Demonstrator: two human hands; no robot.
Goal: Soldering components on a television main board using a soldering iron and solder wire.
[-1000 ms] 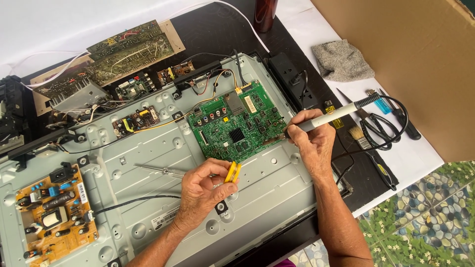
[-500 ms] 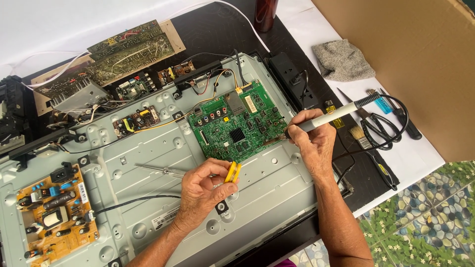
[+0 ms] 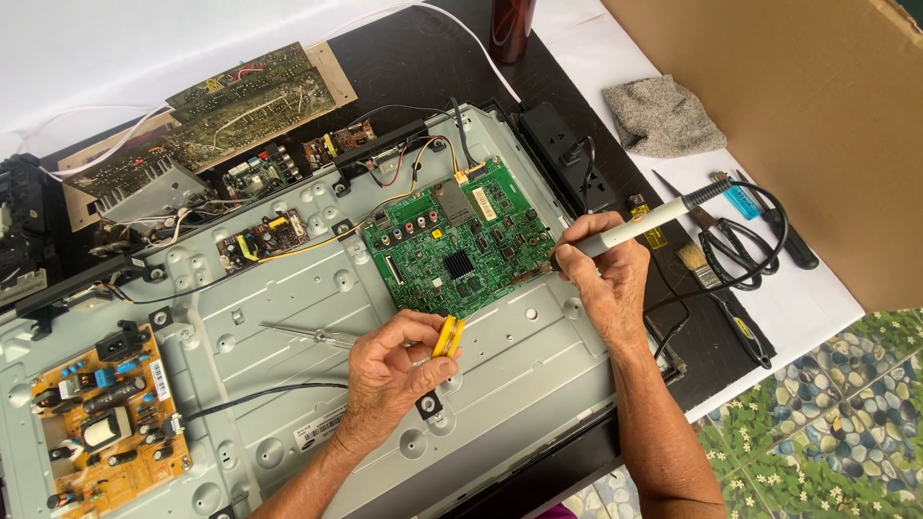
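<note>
My right hand [image 3: 608,281] grips a white soldering iron [image 3: 642,228] like a pen, its tip at the lower right edge of the green circuit board [image 3: 460,252]. My left hand [image 3: 389,370] holds a small yellow spool [image 3: 447,337] just below that board, over the grey metal back panel [image 3: 288,384]. The green board is mounted on this panel with coloured wires running off its top edge.
An orange power board [image 3: 101,408] sits at the panel's left. Metal tweezers [image 3: 312,333] lie by my left hand. Loose boards [image 3: 240,106] lie at the back left. Scissors [image 3: 735,245], a brush [image 3: 694,261], a grey cloth [image 3: 661,115] and a cardboard sheet [image 3: 798,106] are at the right.
</note>
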